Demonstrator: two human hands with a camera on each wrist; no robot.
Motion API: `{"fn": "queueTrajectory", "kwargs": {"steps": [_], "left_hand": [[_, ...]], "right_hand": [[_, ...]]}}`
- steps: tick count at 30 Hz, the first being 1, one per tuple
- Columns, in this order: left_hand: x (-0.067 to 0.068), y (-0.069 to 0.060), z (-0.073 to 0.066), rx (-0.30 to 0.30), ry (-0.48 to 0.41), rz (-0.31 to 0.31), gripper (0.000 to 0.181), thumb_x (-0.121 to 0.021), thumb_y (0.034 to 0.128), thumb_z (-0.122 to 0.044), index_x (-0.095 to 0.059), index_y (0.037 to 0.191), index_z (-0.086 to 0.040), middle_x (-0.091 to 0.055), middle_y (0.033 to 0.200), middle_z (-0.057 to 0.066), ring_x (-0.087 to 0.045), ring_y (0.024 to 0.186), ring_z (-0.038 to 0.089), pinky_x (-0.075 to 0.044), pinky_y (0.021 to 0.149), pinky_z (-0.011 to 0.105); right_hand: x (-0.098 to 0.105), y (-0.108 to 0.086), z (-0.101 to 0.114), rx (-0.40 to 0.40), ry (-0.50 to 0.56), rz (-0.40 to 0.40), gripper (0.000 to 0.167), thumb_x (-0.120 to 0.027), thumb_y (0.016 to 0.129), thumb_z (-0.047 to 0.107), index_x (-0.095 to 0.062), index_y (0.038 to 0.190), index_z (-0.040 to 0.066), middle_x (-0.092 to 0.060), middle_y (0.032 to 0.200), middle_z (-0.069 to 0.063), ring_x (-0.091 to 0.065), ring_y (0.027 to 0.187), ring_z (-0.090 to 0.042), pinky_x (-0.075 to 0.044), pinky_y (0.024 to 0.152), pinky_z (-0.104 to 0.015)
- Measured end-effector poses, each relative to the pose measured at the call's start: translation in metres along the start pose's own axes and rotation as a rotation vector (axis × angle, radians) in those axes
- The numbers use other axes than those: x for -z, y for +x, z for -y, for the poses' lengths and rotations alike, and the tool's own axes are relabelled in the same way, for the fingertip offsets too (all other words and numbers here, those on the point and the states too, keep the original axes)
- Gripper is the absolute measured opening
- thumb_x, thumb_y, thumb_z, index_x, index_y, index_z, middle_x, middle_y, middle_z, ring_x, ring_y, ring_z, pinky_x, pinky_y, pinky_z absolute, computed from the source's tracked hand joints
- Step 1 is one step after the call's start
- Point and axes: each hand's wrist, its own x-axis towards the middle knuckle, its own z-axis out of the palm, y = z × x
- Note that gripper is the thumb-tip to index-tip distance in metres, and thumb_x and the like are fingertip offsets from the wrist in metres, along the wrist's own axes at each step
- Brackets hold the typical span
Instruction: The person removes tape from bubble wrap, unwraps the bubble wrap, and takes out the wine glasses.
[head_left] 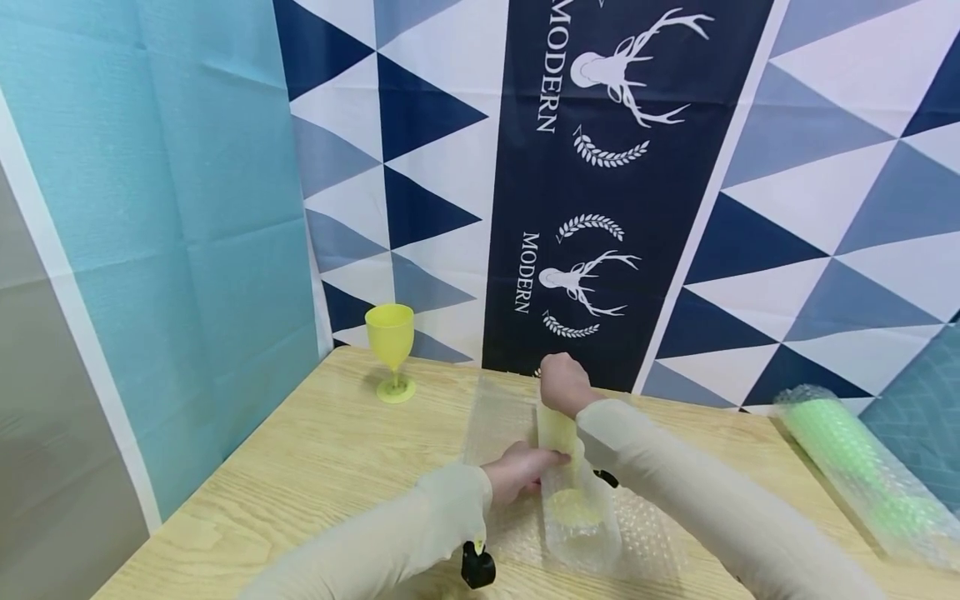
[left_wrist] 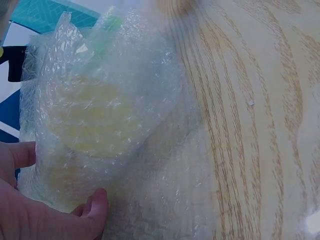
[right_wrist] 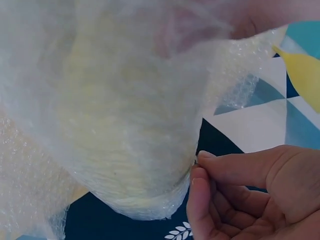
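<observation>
A roll of bubble wrap (head_left: 583,533) lies on the table with something yellow inside; a round yellow end (left_wrist: 95,120) shows through the plastic in the left wrist view. My left hand (head_left: 520,471) grips the roll around its middle, thumb on one side and fingers on the other. At the far end, my right hand (head_left: 564,385) pinches the edge of the wrap between thumb and fingertips, seen closer in the right wrist view (right_wrist: 240,192). Under the roll, a flat part of the bubble wrap sheet (head_left: 506,417) spreads out on both sides.
A yellow goblet (head_left: 391,337) stands upright at the table's back left. On the right side lies another bubble-wrapped bundle (head_left: 855,467) with something green inside. The wooden table (head_left: 330,442) meets a patterned cloth (head_left: 435,167) at the back.
</observation>
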Motion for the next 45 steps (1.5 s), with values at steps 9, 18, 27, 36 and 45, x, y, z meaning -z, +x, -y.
{"fn": "queueTrajectory", "kwargs": {"steps": [9, 18, 27, 36, 45], "left_hand": [[-0.003, -0.003, 0.001, -0.036, -0.046, 0.024, 0.045, -0.07, 0.0827, -0.027, -0.055, 0.114, 0.002, -0.062, 0.108, 0.008, -0.064, 0.091, 0.015, -0.055, 0.085, 0.032], [-0.002, -0.004, -0.002, -0.032, -0.027, 0.019, 0.046, -0.07, 0.0822, -0.028, -0.054, 0.112, 0.002, -0.061, 0.105, 0.008, -0.064, 0.087, 0.016, -0.053, 0.085, 0.031], [-0.001, -0.005, -0.003, -0.016, -0.04, 0.013, 0.055, -0.071, 0.0816, -0.028, -0.046, 0.119, 0.004, -0.055, 0.108, 0.01, -0.063, 0.09, 0.018, -0.053, 0.086, 0.033], [0.001, -0.005, -0.001, -0.006, -0.04, 0.043, 0.06, -0.07, 0.0834, -0.03, -0.043, 0.124, 0.005, -0.053, 0.113, 0.011, -0.062, 0.092, 0.017, -0.053, 0.088, 0.034], [0.003, -0.005, 0.001, 0.018, -0.042, 0.037, 0.065, -0.069, 0.0838, -0.033, -0.041, 0.128, 0.005, -0.052, 0.117, 0.013, -0.059, 0.094, 0.018, -0.05, 0.092, 0.036]], "right_hand": [[0.004, -0.003, -0.007, -0.018, 0.037, -0.014, 0.008, -0.054, 0.077, -0.001, -0.059, 0.072, 0.0, -0.064, 0.084, -0.02, -0.058, 0.066, -0.027, -0.049, 0.051, -0.034], [0.013, -0.004, -0.011, -0.056, 0.043, 0.042, 0.013, -0.053, 0.071, -0.004, -0.051, 0.063, 0.006, -0.052, 0.068, -0.011, -0.05, 0.055, -0.022, -0.035, 0.041, -0.021], [0.016, -0.001, -0.013, -0.09, 0.041, 0.119, 0.024, -0.049, 0.058, -0.011, -0.04, 0.051, 0.01, -0.038, 0.055, -0.006, -0.035, 0.042, -0.014, -0.024, 0.036, -0.016], [0.017, 0.002, -0.019, -0.195, 0.241, 0.212, 0.03, -0.05, 0.056, -0.012, -0.037, 0.048, 0.014, -0.043, 0.049, -0.003, -0.042, 0.036, -0.007, -0.032, 0.037, -0.015], [0.023, 0.002, -0.03, -0.286, 0.467, 0.241, 0.028, -0.055, 0.062, -0.013, -0.042, 0.054, 0.011, -0.048, 0.053, -0.003, -0.052, 0.041, -0.007, -0.045, 0.043, -0.018]]}}
